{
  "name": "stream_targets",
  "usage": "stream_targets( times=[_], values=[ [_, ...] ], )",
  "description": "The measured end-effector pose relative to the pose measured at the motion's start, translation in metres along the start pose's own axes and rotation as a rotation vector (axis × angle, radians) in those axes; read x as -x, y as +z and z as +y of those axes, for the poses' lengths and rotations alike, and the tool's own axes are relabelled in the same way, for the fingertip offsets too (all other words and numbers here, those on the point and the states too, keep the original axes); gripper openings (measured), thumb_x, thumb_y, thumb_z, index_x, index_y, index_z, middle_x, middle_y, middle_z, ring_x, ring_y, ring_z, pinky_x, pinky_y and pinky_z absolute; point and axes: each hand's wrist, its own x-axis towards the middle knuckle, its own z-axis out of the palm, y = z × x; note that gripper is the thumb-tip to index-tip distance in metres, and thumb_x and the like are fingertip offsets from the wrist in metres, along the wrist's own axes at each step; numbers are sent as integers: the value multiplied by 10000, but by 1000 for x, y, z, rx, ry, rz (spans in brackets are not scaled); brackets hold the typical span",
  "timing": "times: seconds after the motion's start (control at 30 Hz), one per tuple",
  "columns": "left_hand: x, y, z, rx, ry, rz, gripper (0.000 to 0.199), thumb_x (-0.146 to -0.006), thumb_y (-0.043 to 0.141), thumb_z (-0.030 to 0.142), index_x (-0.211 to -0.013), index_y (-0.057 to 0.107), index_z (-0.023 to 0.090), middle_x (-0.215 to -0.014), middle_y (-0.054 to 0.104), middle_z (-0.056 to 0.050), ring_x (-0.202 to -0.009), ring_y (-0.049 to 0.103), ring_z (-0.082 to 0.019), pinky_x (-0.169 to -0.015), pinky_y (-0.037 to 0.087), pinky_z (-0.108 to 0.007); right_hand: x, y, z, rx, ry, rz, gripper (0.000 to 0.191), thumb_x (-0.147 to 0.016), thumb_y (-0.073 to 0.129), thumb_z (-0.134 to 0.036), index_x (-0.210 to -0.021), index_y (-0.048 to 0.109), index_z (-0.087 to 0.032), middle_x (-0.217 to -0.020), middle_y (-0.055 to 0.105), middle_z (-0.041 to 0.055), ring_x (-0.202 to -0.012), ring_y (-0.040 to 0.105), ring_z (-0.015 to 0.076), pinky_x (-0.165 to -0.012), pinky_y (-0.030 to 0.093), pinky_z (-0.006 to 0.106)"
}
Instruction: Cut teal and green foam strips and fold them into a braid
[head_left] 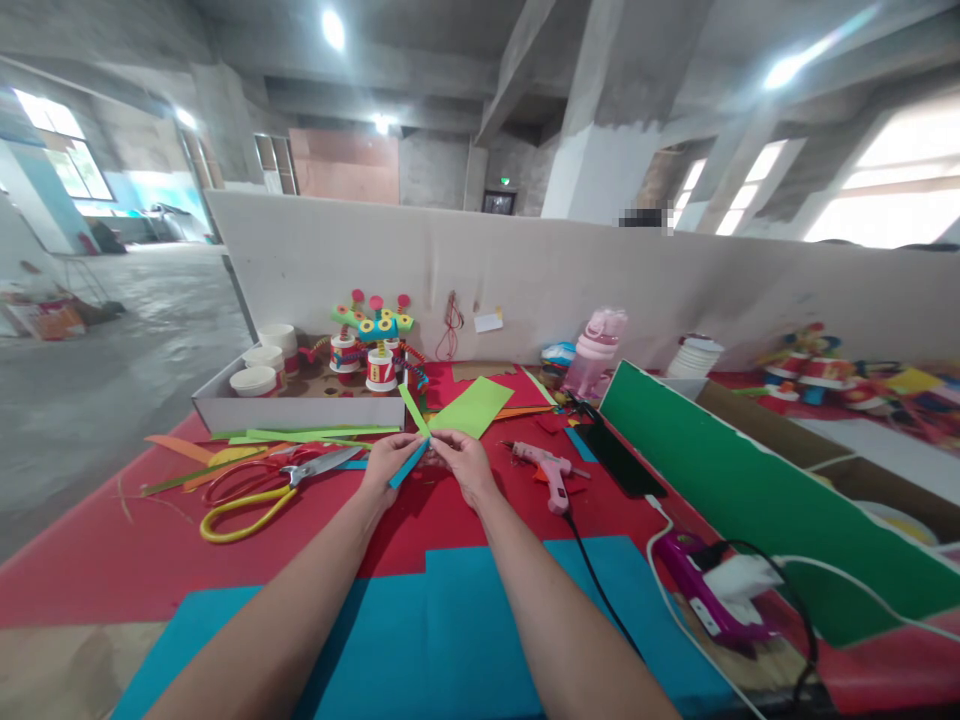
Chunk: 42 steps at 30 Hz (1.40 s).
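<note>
Both my hands meet over the middle of the red table, fingertips pinched together. Between them are a green paper strip (414, 410), slanting up to the left, and a blue paper strip (409, 464), slanting down to the left. My left hand (390, 464) is closed on the strips where they join. From the other side my right hand (466, 462) pinches the same joint; the exact overlap is hidden by the fingers. Just behind lies a green paper sheet (474, 405). Scissors with yellow and red handles (251, 515) rest left of my hands, and a pink glue gun (551, 470) lies to the right.
A white tray (300, 413) at the back left holds paper cups and finished cup figures (381, 370). Blue sheets (465, 620) cover the front edge. On the right are a pink bottle (596, 352), a phone (619, 460), a purple power strip (709, 595) with cables, and a green panel (735, 490).
</note>
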Motion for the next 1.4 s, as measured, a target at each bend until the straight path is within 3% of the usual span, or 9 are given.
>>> stream_targets(
  times=[0.37, 0.67, 1.07, 1.3, 1.4],
  values=[
    [2, 2, -2, 5, 86, -150, 315, -596, 808, 325, -789, 690, 105, -699, 669, -54, -551, 542, -86, -516, 417, -203, -3, 0, -2, -170, -4, 155, 317, -574, 797, -289, -803, 614, -169, -639, 658, -26, -593, 632, 108, -668, 553, 255],
    [5, 4, 3, 23, 122, 3, 418, -527, 833, 361, -819, 678, 104, -646, 663, -41, -533, 563, -111, -487, 393, -209, 5, 9, -4, -174, 9, -9, 336, -555, 813, -311, -771, 594, -174, -721, 672, -12, -667, 674, 159, -707, 569, 324],
    [5, 5, 2, -14, 185, -13, 313, -550, 807, 356, -710, 673, 123, -542, 600, 6, -478, 486, -85, -490, 359, -218, -3, 2, 7, -102, -1, 79, 359, -527, 831, -348, -731, 607, -157, -650, 661, -16, -620, 667, 152, -697, 575, 322],
    [3, 3, 1, 5, 176, -7, 311, -549, 809, 356, -715, 676, 128, -558, 611, 3, -482, 482, -85, -491, 351, -219, 0, 2, 4, -127, 20, -9, 342, -556, 821, -311, -769, 598, -163, -693, 648, -25, -654, 674, 149, -717, 572, 316],
    [4, 4, 1, 10, 166, 4, 314, -560, 804, 380, -663, 651, 125, -555, 599, -1, -479, 474, -80, -491, 356, -221, -1, 2, 3, -98, -12, 28, 336, -553, 821, -315, -739, 584, -168, -656, 636, -36, -629, 667, 139, -700, 564, 303]
  ],
)
